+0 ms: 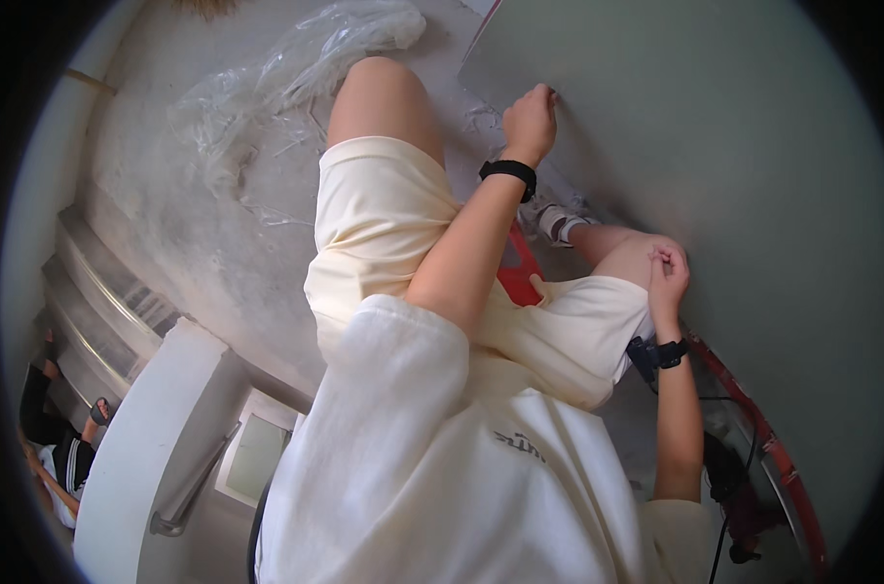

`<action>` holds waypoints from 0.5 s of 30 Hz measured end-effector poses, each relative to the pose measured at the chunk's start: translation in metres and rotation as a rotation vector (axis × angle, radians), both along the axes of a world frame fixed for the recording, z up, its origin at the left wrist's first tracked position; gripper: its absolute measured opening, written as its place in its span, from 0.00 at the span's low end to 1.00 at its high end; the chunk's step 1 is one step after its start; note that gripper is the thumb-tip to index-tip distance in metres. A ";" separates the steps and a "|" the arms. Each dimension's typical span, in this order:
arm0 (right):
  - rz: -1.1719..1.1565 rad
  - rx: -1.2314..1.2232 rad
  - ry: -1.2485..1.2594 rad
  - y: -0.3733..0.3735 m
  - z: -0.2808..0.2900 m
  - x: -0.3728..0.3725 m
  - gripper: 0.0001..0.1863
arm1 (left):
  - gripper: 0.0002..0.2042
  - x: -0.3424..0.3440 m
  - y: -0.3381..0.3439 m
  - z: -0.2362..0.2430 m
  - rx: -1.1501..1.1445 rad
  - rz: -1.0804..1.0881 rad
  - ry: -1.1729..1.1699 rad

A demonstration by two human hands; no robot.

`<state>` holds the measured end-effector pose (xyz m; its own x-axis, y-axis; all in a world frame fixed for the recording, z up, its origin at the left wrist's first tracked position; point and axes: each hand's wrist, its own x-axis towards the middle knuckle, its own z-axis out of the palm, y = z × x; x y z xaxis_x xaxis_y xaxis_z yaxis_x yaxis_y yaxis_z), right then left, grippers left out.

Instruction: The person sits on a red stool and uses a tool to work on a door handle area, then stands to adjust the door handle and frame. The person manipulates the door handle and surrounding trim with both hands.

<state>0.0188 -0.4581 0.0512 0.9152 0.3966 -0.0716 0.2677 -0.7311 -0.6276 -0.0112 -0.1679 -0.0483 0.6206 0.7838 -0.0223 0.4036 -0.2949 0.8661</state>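
Note:
My left hand (531, 125) is closed, its knuckles up against the large grey-green panel or tabletop (754, 175) near that surface's left edge. A tiny dark spot shows at its fingertips, too small to name. My right hand (668, 276) lies by my right knee, beside the same grey-green surface. Its fingers are curled in and pressed together; whatever may be inside them is hidden. Each wrist carries a black band (509, 178). Below the right wrist, a small black device (643, 358) sits by the leg of my cream shorts (384, 209).
Crumpled clear plastic sheeting (296, 73) is spread over the concrete floor (150, 127) ahead. A red piece (520, 268) shows between my legs. Steps (111, 302) and a white wall (150, 428) are at left, with another person (67, 457) there. A red-edged rim (773, 453) runs at lower right.

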 end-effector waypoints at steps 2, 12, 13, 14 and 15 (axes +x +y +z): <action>0.028 -0.043 -0.030 -0.002 -0.001 0.001 0.04 | 0.07 0.000 0.003 -0.002 -0.026 0.002 -0.003; 0.015 -0.049 -0.044 -0.005 -0.003 0.003 0.04 | 0.05 0.005 -0.006 0.002 -0.036 0.008 0.064; 0.019 -0.053 -0.054 -0.003 -0.002 0.002 0.05 | 0.05 0.006 -0.002 0.000 -0.035 0.010 0.064; 0.023 -0.057 -0.064 -0.001 -0.001 0.001 0.05 | 0.06 0.007 0.004 -0.002 -0.095 0.073 0.052; 0.024 -0.056 -0.064 0.002 -0.001 0.001 0.05 | 0.06 0.008 0.007 -0.004 -0.154 0.136 0.041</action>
<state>0.0199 -0.4560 0.0504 0.9088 0.4156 -0.0359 0.3239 -0.7573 -0.5671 -0.0036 -0.1608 -0.0526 0.5052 0.8459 -0.1710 0.4663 -0.1008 0.8789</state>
